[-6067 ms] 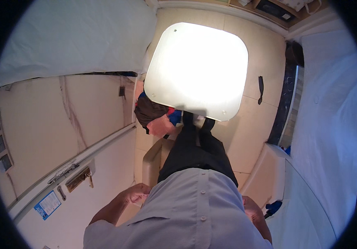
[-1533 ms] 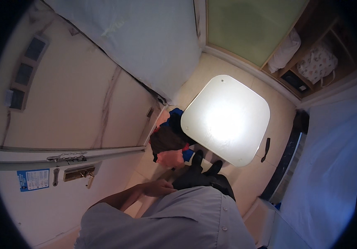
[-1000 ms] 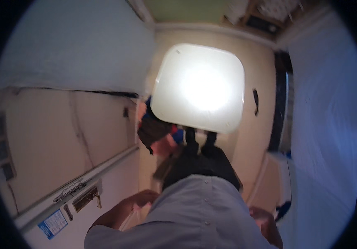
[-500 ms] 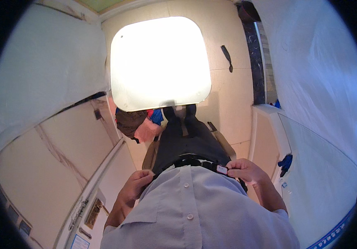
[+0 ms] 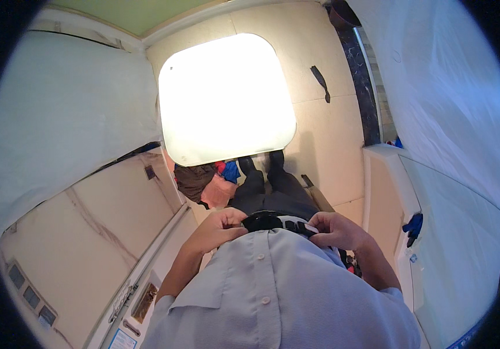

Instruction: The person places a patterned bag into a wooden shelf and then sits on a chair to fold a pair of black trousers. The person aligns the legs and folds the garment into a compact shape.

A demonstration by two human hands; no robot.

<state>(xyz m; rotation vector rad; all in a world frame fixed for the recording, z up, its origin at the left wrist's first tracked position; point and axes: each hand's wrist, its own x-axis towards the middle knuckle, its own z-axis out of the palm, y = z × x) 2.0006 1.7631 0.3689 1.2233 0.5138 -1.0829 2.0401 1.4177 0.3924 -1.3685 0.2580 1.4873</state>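
Note:
At my waist runs a black belt (image 5: 264, 221) with a white section and a small dark clip-like piece at its right. My left hand (image 5: 219, 230) is closed, thumb and fingers pinching the belt's left side. On the other side my right hand (image 5: 341, 231) pinches the belt's right side, at a small pale-faced device (image 5: 310, 228). Its far part is hidden by my fingers. Below the belt hangs my light grey buttoned shirt (image 5: 250, 291), and dark trousers (image 5: 255, 195) cover my legs.
A glaring white rounded-square panel (image 5: 226, 96) hides my feet in part. Beside it on the floor lie a heap of brown, pink and blue cloth (image 5: 197, 183) and a black strip (image 5: 320, 82). A white door (image 5: 136, 302) stands at left, a plastic-covered surface (image 5: 453, 192) at right.
My left hand has moved from the left hip inward to the front of the belt. My right hand stays at the small device, slightly further in. The view has shifted a little.

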